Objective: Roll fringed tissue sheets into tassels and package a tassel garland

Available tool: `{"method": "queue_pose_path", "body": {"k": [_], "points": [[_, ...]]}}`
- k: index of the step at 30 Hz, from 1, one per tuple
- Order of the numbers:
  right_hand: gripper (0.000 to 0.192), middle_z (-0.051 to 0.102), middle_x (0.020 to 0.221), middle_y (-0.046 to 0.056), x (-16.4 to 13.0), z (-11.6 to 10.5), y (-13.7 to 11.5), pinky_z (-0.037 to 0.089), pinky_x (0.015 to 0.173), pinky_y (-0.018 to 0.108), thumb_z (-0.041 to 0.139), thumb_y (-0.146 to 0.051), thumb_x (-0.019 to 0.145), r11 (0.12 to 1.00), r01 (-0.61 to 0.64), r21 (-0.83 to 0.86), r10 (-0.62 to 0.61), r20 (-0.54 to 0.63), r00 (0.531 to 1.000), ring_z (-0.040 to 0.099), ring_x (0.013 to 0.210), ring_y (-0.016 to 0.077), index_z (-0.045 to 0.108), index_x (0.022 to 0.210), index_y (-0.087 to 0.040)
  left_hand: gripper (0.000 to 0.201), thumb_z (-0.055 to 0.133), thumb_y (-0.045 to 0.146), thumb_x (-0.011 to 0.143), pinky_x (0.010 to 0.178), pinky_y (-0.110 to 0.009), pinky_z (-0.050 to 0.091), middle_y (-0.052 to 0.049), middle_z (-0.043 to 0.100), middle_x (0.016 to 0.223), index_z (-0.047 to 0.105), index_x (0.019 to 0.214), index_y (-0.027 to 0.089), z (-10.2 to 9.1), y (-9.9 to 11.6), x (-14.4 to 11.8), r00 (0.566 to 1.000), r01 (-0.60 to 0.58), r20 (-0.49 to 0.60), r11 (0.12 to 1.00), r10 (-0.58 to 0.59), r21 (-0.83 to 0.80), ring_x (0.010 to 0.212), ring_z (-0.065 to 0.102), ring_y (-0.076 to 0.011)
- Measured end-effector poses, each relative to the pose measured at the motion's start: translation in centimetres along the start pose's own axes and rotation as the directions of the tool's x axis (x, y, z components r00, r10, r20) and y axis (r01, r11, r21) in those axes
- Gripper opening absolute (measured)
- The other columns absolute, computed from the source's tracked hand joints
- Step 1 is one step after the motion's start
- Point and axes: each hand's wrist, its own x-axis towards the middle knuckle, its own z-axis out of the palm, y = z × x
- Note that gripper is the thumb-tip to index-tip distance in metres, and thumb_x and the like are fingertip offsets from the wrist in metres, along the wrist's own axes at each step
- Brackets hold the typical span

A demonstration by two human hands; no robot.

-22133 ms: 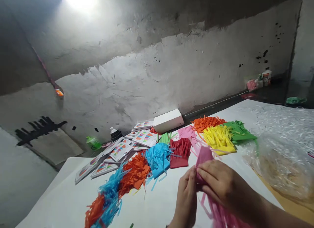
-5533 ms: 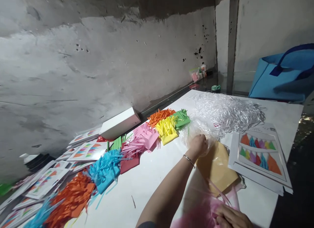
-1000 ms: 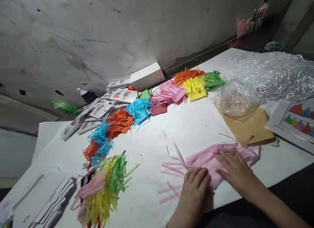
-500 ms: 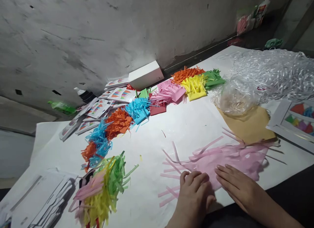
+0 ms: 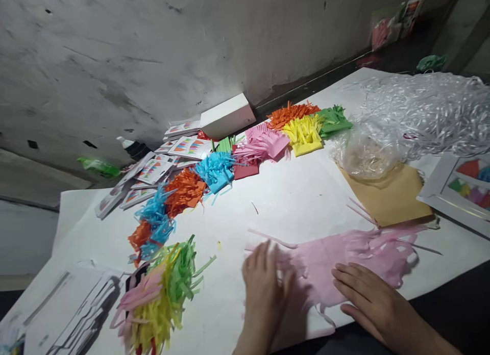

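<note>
A pink sheet of fringed tissue paper (image 5: 337,255) lies spread flat on the white table covering (image 5: 291,197) near the front edge. My left hand (image 5: 264,286) rests flat with fingers apart on the sheet's left end, over the loose fringe strips. My right hand (image 5: 367,299) lies flat on the sheet's lower right part, palm down. Neither hand grips anything.
A row of cut fringe piles in orange, blue, red, pink, yellow (image 5: 304,135) and green runs along the back. A mixed bundle of tassels (image 5: 161,294) lies front left. Printed cards (image 5: 153,169), a white box (image 5: 227,115), a clear bag (image 5: 363,151), a brown envelope (image 5: 386,197) and white ribbon shreds (image 5: 424,110) surround.
The pink paper has been opened out from a bunched pile into a flat sheet. My left hand slid left across it; my right hand stayed pressing near the front.
</note>
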Motion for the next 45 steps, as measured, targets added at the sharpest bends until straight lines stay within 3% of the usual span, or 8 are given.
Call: {"method": "queue_pose_path", "body": {"k": [4, 12, 19, 29, 33, 36, 41, 45], "points": [[0.032, 0.074, 0.124, 0.011, 0.3, -0.1, -0.1, 0.051, 0.104, 0.042, 0.050, -0.008, 0.099, 1.000, 0.007, 0.015, -0.006, -0.043, 0.999, 0.067, 0.118, 0.0247, 0.069, 0.124, -0.012, 0.027, 0.066, 0.031, 0.093, 0.112, -0.050, 0.037, -0.007, 0.076, 0.121, 0.065, 0.119, 0.025, 1.2, 4.2, -2.1, 0.957, -0.291, -0.087, 0.902, 0.278, -0.320, 0.118, 0.065, -0.0264], [0.035, 0.076, 0.115, 0.006, -0.2, -1.0, 0.8, 0.046, 0.102, 0.038, 0.049, -0.007, 0.095, 0.987, -0.095, 0.127, 0.098, -0.015, 0.995, 0.067, 0.111, 0.0214, 0.069, 0.120, -0.021, 0.026, 0.043, 0.005, 0.091, 0.088, -0.041, 0.045, -0.005, 0.076, 0.092, 0.062, 0.095, 0.023, 1.3, 4.7, -2.6, 0.995, -0.100, -0.058, 0.797, 0.081, -0.596, 0.087, 0.067, -0.0203], [0.037, 0.060, 0.068, 0.003, 3.7, -0.5, 0.7, 0.035, 0.072, 0.038, 0.040, -0.022, 0.106, 0.909, -0.414, -0.056, 0.412, -0.044, 0.910, 0.055, 0.070, 0.0225, 0.058, 0.074, -0.022, 0.023, 0.046, 0.018, 0.101, 0.072, -0.033, 0.044, -0.005, 0.072, 0.088, 0.061, 0.084, 0.021, -0.4, 4.6, 2.3, 0.880, 0.260, 0.459, 0.933, -0.122, -0.250, 0.082, 0.066, -0.0225], [0.030, 0.066, 0.071, 0.006, 5.3, -0.6, 1.1, 0.035, 0.073, 0.042, 0.042, -0.021, 0.105, 0.849, -0.479, -0.224, 0.466, -0.110, 0.878, 0.060, 0.072, 0.0259, 0.063, 0.083, -0.019, 0.022, 0.052, 0.028, 0.102, 0.059, -0.031, 0.033, -0.006, 0.075, 0.086, 0.065, 0.085, 0.021, 0.1, 4.8, 5.4, 0.811, 0.287, 0.553, 0.953, -0.191, -0.093, 0.076, 0.070, -0.0225], [0.022, 0.074, 0.112, 0.013, 4.4, -0.9, 0.4, 0.038, 0.101, 0.050, 0.050, -0.011, 0.102, 0.913, -0.373, -0.168, 0.339, -0.202, 0.919, 0.065, 0.107, 0.0293, 0.067, 0.114, -0.016, 0.022, 0.051, 0.026, 0.101, 0.061, -0.031, 0.036, -0.008, 0.076, 0.087, 0.065, 0.085, 0.020, 0.2, 5.1, 5.5, 0.806, 0.297, 0.557, 0.951, -0.200, -0.088, 0.077, 0.071, -0.0236], [0.026, 0.076, 0.114, 0.007, 3.1, 0.0, -0.4, 0.036, 0.110, 0.045, 0.048, -0.010, 0.102, 0.987, -0.159, -0.027, 0.154, -0.138, 0.978, 0.066, 0.110, 0.0245, 0.069, 0.117, -0.017, 0.022, 0.050, 0.024, 0.101, 0.063, -0.031, 0.040, -0.008, 0.076, 0.087, 0.064, 0.084, 0.020, 0.1, 5.1, 5.5, 0.817, 0.307, 0.543, 0.944, -0.195, -0.123, 0.079, 0.072, -0.0239], [0.038, 0.077, 0.112, 0.009, 1.8, 1.3, -0.5, 0.039, 0.111, 0.044, 0.039, -0.002, 0.099, 0.990, -0.144, -0.004, 0.143, -0.094, 0.985, 0.067, 0.108, 0.0228, 0.071, 0.114, -0.015, 0.020, 0.051, 0.010, 0.094, 0.065, -0.028, 0.047, -0.002, 0.078, 0.090, 0.063, 0.103, 0.023, -0.7, 2.5, 4.2, 0.842, 0.350, 0.495, 0.915, -0.215, -0.198, 0.079, 0.073, -0.0200], [0.040, 0.076, 0.109, 0.011, 2.0, 1.2, 0.2, 0.039, 0.113, 0.045, 0.037, 0.002, 0.096, 0.995, -0.097, -0.014, 0.095, -0.100, 0.990, 0.067, 0.109, 0.0232, 0.071, 0.113, -0.011, 0.037, 0.049, 0.005, 0.089, 0.087, -0.045, 0.051, -0.012, 0.072, 0.117, 0.060, 0.122, 0.020, -1.8, 0.2, 1.9, 0.948, 0.256, 0.236, 0.950, -0.212, -0.177, 0.105, 0.068, -0.0295]]}}
